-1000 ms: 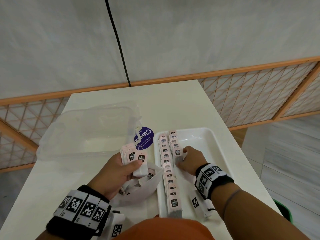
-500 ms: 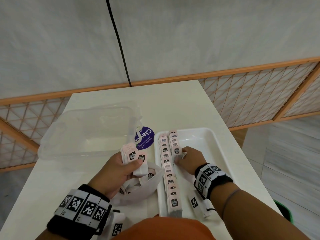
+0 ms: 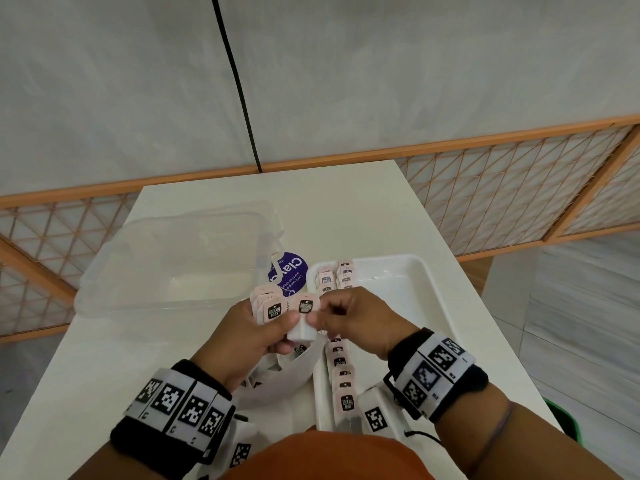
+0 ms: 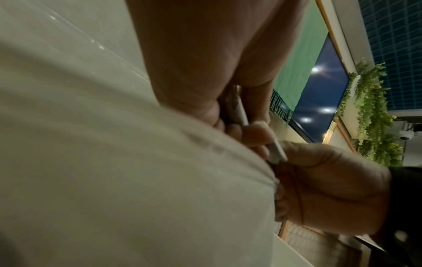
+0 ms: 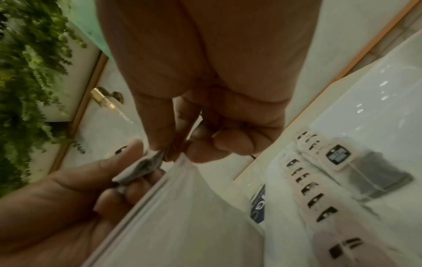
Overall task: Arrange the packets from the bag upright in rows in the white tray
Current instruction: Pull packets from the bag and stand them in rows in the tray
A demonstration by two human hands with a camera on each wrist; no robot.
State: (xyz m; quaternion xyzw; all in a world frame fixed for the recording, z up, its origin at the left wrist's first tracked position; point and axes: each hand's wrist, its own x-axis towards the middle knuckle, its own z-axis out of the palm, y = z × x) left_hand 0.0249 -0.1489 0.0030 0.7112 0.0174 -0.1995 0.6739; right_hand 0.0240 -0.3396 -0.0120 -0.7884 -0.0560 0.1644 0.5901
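The left hand (image 3: 258, 327) grips a fanned stack of small pale-pink paper packets with black labels (image 3: 268, 306) above the white plastic bag (image 3: 294, 367) on the bench, while the right hand (image 3: 360, 320) has its fingers pinching the front packet. These packets look light, thin and easily creased, so an edge pinch probably suits them best. Only the head view shows the long row already upright in the white rectangular plastic tray (image 3: 429, 292); the right wrist view alone shows one packet (image 5: 365, 171) lying flat there.

- The pink packet tags (image 3: 274, 310) held just left of the white tray (image 3: 429, 282) carry a black badge reading "McCoy teas".
- A tag (image 3: 347, 403) standing in the tray's near end reads the same.
- The purple round sticker (image 3: 289, 271) just left of the tray's far corner shows "Clay"; its smaller print is not legible.
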